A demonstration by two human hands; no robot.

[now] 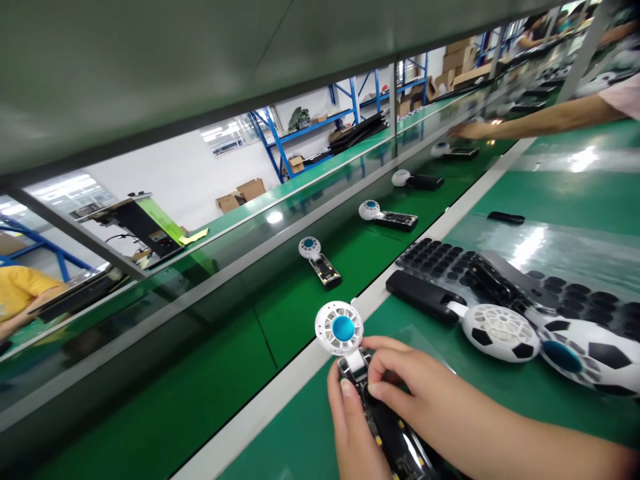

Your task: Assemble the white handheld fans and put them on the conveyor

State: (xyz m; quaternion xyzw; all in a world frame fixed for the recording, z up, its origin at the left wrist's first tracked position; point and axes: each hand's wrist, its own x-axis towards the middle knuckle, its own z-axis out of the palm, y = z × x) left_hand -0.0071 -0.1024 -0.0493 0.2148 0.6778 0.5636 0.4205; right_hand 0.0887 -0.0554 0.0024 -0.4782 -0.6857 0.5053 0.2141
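Observation:
A small hand-held fan with a white round grille, a blue hub and an open black handle showing its circuit board lies at the near edge of the green bench. My left hand grips the handle from the left side. My right hand is curled over the top of the handle, its fingertips pinched on the board just below the fan head. Right of my hands lie a finished fan with a football-patterned head and a black handle, and a second football-patterned fan head.
A green conveyor belt carries several open fans away to the upper right. A black tray of round parts sits on the bench, and a black handle part lies farther off. Another person's arm reaches over the belt far right; a yellow-sleeved person is at left.

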